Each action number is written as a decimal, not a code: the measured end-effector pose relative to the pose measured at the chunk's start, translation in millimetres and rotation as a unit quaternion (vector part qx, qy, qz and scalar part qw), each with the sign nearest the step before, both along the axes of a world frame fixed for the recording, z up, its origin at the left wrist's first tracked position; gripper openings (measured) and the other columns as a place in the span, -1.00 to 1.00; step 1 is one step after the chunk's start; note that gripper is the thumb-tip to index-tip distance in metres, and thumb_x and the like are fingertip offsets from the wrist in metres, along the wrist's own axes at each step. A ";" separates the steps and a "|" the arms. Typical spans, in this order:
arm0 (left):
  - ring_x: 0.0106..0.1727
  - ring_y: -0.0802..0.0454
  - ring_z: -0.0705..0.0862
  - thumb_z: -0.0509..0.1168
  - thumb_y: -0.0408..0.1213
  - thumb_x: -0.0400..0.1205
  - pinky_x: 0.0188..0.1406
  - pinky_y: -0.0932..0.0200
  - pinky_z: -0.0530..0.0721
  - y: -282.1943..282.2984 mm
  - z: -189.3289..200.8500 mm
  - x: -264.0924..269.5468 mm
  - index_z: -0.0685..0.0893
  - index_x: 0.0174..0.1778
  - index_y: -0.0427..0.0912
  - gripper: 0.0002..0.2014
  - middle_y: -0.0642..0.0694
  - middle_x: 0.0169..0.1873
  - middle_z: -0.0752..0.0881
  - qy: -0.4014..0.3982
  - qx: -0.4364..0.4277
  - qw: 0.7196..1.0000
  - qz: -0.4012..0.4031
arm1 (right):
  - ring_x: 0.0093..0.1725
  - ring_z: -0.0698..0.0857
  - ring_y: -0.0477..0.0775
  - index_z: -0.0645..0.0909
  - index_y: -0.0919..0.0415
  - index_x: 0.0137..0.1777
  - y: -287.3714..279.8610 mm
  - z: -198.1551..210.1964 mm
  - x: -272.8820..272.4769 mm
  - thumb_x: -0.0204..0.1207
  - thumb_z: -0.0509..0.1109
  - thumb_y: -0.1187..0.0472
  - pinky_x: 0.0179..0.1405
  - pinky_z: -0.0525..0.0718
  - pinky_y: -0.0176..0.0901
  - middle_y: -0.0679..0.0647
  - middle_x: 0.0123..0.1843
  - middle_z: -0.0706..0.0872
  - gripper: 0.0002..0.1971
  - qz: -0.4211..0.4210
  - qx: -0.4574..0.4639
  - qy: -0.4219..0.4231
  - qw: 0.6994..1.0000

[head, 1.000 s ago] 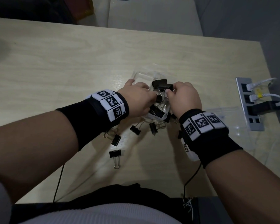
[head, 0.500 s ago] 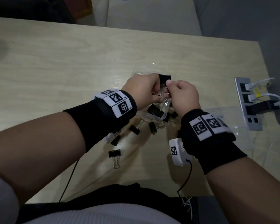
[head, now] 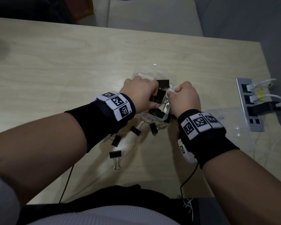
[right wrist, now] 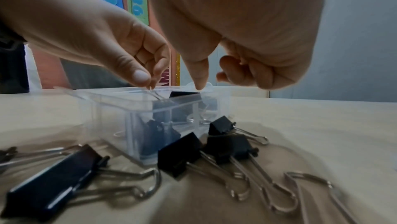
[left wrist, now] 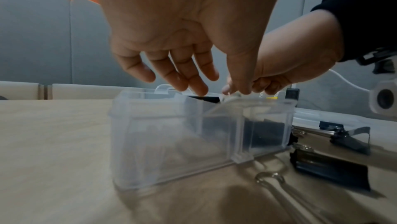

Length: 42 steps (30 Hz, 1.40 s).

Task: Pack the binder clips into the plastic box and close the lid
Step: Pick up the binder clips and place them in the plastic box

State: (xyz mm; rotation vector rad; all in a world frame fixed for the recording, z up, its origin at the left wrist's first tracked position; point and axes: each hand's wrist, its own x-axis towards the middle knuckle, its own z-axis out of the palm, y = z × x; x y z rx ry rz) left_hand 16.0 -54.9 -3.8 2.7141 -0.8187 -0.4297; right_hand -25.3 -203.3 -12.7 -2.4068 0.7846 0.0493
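Observation:
The clear plastic box (head: 137, 75) stands open on the table with black binder clips (head: 162, 83) inside. My left hand (head: 153, 99) reaches into it; thumb and forefinger (right wrist: 140, 75) pinch the wire handles of a binder clip (head: 157, 98) standing in the box. My right hand (head: 170, 93) hovers at the box's right rim, fingers curled and empty, thumb (right wrist: 198, 81) pointing down just above a clip (right wrist: 184, 94). Several loose clips (head: 115, 157) lie on the table in front of the box (right wrist: 120, 109).
The clear lid (head: 225, 120) lies flat on the table right of my right wrist. A grey power strip (head: 250, 114) with white and black plugs sits near the right table edge. Thin black cables run from both wrists over the near edge.
Both hands have come down from above the box. The left hand has lowered the clip into it, and the right hand has let go and shifted slightly right.

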 end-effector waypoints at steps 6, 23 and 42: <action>0.27 -0.16 0.51 0.33 0.12 0.51 0.19 -0.09 0.43 -0.7 -1.2 -2.2 0.65 0.15 0.04 -0.64 -0.02 0.11 0.67 -0.012 0.035 0.999 -0.022 | 0.00 0.64 0.22 0.62 0.07 0.12 0.8 -8.0 -8.2 0.55 0.28 0.24 0.03 0.65 0.12 0.10 0.12 0.55 -0.81 0.122 -0.055 -0.059 0.989; 0.24 -0.07 0.47 0.13 -0.06 0.65 0.12 -0.06 0.33 -0.6 -8.0 -15.3 0.72 0.16 0.14 -0.71 0.15 0.04 0.75 -0.090 0.079 0.980 -0.158 | 0.30 0.51 0.20 0.61 0.05 0.22 -0.8 -3.6 -5.3 0.58 0.27 0.20 0.21 0.41 0.09 0.07 0.29 0.58 -0.75 0.204 -0.180 0.002 0.962; 0.29 -0.17 0.50 0.18 -0.01 0.62 0.24 -0.14 0.38 18.6 -1.5 -12.3 0.55 0.40 0.18 -0.60 -0.03 0.24 0.62 -0.086 0.025 0.988 -0.124 | 0.20 0.56 0.22 0.64 0.14 0.12 -0.5 -6.6 -36.4 0.52 0.26 0.35 0.20 0.54 0.15 0.14 0.19 0.58 -0.76 0.167 -0.106 -0.086 0.977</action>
